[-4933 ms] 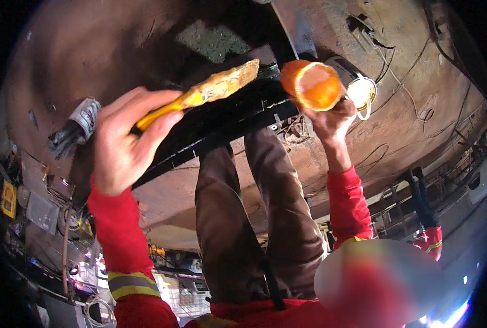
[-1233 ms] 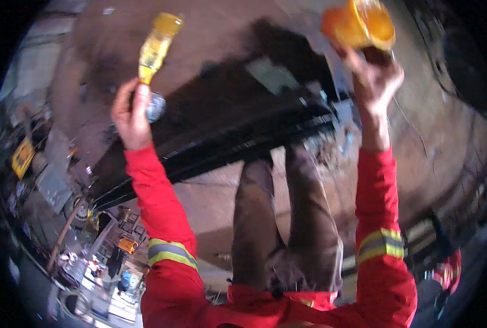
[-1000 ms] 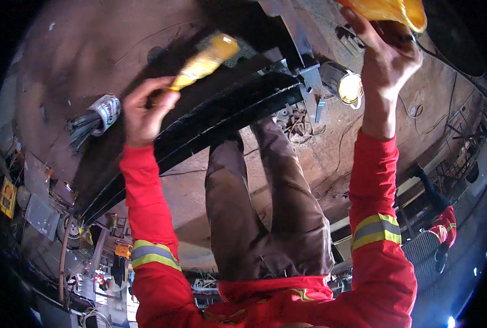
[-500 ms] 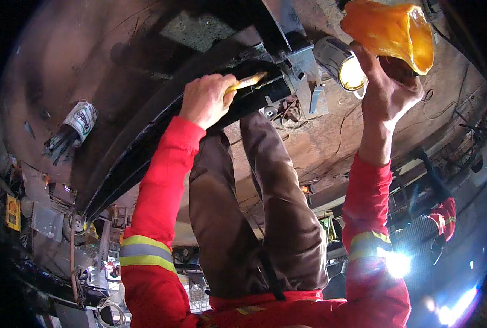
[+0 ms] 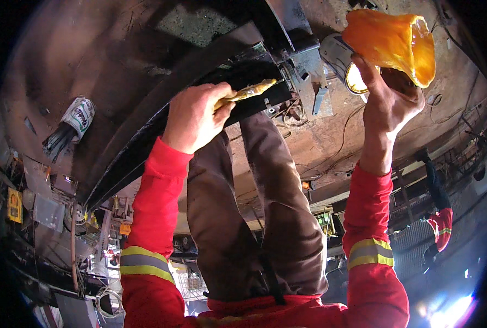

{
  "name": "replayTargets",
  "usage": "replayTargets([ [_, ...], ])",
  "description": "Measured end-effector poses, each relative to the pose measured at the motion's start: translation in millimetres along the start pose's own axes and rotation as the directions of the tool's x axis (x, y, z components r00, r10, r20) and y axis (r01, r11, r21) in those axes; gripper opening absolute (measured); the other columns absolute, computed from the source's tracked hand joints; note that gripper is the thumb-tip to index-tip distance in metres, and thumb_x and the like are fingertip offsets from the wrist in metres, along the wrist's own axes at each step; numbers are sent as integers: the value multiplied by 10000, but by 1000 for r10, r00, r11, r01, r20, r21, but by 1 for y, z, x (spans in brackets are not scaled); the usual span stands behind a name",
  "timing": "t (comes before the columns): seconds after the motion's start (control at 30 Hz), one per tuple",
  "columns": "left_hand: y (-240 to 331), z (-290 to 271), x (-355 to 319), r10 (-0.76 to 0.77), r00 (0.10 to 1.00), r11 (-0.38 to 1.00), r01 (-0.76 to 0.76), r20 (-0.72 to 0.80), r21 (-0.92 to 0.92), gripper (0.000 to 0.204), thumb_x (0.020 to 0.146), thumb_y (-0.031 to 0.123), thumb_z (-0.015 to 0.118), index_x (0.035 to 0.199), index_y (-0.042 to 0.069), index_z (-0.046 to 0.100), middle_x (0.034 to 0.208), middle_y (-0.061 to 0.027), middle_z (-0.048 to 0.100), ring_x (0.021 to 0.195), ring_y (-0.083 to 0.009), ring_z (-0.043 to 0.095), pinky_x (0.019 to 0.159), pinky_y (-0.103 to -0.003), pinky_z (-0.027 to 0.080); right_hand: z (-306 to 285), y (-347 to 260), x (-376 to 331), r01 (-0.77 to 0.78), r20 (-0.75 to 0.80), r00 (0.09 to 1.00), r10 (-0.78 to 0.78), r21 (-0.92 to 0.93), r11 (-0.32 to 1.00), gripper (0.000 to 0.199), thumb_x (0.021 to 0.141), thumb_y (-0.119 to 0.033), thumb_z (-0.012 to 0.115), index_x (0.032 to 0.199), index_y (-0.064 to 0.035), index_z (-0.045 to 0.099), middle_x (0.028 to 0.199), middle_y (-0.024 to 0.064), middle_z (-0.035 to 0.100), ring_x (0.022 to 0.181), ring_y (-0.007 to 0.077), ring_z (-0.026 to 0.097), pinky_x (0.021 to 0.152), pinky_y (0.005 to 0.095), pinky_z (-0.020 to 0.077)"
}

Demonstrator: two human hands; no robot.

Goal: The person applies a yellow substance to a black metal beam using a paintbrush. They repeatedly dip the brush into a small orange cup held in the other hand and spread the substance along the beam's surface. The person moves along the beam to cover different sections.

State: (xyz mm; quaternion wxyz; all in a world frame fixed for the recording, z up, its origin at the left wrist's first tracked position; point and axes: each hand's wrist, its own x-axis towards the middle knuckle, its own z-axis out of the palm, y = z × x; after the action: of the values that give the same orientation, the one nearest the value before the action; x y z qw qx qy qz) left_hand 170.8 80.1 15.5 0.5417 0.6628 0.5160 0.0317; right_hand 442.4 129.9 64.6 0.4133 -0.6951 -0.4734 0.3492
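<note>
My left hand (image 5: 196, 116) is closed around a small paintbrush (image 5: 251, 91) with a yellowish, smeared surface. Its tip points right, over the end of a long, curved black metal beam (image 5: 139, 128); whether it touches cannot be told. My right hand (image 5: 390, 104) grips an orange, cut-open plastic container (image 5: 385, 41) from below, thumb along its left side. The container's contents are hidden. Just left of that hand, a metal can (image 5: 335, 54) with a bright round end lies or stands by the beam's end plate (image 5: 309, 79).
A white-wrapped bundle of dark rods (image 5: 76, 123) lies on the brown metal surface at left. Cables (image 5: 339, 139) trail across it. Another person's red sleeve (image 5: 443, 227) shows at far right. Tools and scrap crowd the lower left, near a yellow case (image 5: 15, 205).
My left hand has drawn back toward me and left, and the brush has swung a little. The right hand with the container has shifted slightly downward. The other person has moved at right.
</note>
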Motion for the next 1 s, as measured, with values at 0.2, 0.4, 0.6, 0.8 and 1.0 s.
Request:
replayTargets([
  [0.2,0,16,22,-5,1000,983,9,-21,182,113,791,97,693,895,92,648,764,-104,640,694,-309,644,603,-394,507,0,3,0,-2,10,1000,2,19,1000,430,678,-8,847,1065,19,663,1006,75,702,916,158,663,872,294,496],
  [0.4,-2,7,21,30,999,994,-31,12,107,108,761,139,682,829,107,604,716,-97,631,678,-330,634,587,-452,491,-3,6,-5,-21,2,1000,21,37,999,433,678,-1,845,1068,36,659,1016,81,698,921,161,661,894,298,485],
  [0.6,11,2,32,82,996,989,-85,30,125,111,773,89,689,872,73,642,808,-123,651,706,-323,638,603,-395,483,-7,-3,-12,-122,38,992,120,43,992,397,669,-37,866,1005,48,673,891,50,708,788,86,645,736,227,505],
  [0.8,11,-23,21,-11,993,996,0,120,93,111,783,119,687,875,72,647,767,-133,659,708,-334,647,603,-405,489,-12,3,-17,-84,20,996,82,61,995,385,665,-48,871,984,47,677,872,43,710,790,90,653,735,225,508],
  [1.0,5,8,34,40,997,973,-55,71,225,127,756,127,680,876,103,644,743,-118,653,715,-344,642,623,-449,503,-7,1,-22,-77,25,997,75,105,992,427,660,-60,877,1015,49,667,968,55,712,899,119,664,851,263,501],
])
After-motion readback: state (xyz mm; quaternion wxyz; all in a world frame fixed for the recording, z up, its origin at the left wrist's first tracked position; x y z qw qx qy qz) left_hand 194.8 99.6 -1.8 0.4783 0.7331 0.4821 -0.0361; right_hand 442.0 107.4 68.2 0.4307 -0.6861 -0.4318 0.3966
